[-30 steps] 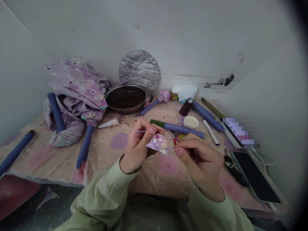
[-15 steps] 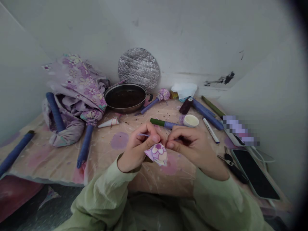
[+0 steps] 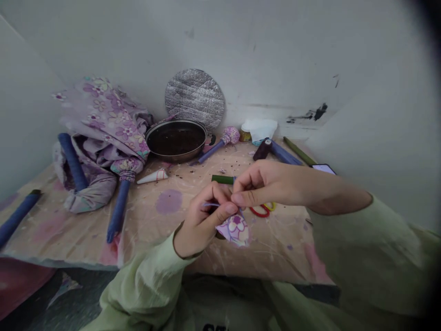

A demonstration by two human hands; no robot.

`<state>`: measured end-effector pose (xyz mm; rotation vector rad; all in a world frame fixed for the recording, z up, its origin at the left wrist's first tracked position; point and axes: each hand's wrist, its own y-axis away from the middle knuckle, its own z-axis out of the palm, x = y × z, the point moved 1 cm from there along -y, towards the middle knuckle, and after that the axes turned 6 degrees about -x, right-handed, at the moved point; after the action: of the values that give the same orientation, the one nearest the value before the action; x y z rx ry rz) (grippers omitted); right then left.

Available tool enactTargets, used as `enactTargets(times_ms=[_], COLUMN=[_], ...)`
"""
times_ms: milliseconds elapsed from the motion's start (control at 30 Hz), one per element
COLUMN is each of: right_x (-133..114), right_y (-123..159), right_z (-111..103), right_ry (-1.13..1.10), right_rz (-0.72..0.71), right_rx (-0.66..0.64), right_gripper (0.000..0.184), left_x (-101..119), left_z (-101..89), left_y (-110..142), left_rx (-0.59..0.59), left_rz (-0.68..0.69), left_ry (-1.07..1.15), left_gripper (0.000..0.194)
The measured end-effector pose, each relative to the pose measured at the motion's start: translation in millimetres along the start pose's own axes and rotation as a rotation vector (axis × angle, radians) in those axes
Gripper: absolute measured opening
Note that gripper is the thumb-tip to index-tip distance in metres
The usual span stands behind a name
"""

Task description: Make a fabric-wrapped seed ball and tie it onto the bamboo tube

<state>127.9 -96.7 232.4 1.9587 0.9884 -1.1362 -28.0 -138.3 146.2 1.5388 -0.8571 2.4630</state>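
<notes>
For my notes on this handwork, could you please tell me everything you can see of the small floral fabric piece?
The floral fabric piece is soft, lilac cloth printed with white-and-yellow flowers, folded into a rough triangle that hangs point-down. Its gathered top disappears among the fingers of the left hand and right hand. A thin lilac strand shows beside those fingers; whether it joins the cloth cannot be told.

Home craft corner, w/ floral fabric scrap (image 3: 234,231), thread spool (image 3: 262,150), pan (image 3: 176,158), patterned mat (image 3: 275,250) & white walls (image 3: 275,59).
</notes>
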Motion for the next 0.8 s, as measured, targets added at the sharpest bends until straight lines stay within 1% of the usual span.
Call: enactTargets(times_ms=[133,267,333,433,500,600,700,800], right_x=[-2,4,7,10,10,9,9,10], right_y=[-2,-1,1,3,2,-2,-7,-9], right_z=[1,3,3,2,2,6,12,16], right_ry=[0.002,-0.101,-0.154,-0.202,-0.213,-0.180,-0.148,-0.143], right_rz=[0.023,-0.055,-0.069,-0.053,-0.046,-0.064,-0.091,-0.102], right_rx=[0.056,0.141,0.124,0.051,0.057,0.164,0.294,0.370], right_gripper=[0.028,0.014,0.012,0.016,0.012,0.006,0.007,0.009], left_x=[-3,-3,-1,0,-1,-2,-2,0], left_z=[-1.1,-2.3,-2.2,-1.5,-1.2,-1.7,-2.3,-1.9], left_y=[-1,0,1,2,3,2,1,0], left_rx=[0.029,0.019,0.018,-0.003,-0.009,0.021,0.075,0.116], left_rz=[0.091,0.119,0.097,0.055,0.045,0.050,0.049,0.017], left_ry=[-0.044,-0.101,-0.108,-0.080,-0.050,-0.026,-0.018,-0.019], left_gripper=[0.018,0.020,0.020,0.020,0.019,0.018,0.022,0.026])
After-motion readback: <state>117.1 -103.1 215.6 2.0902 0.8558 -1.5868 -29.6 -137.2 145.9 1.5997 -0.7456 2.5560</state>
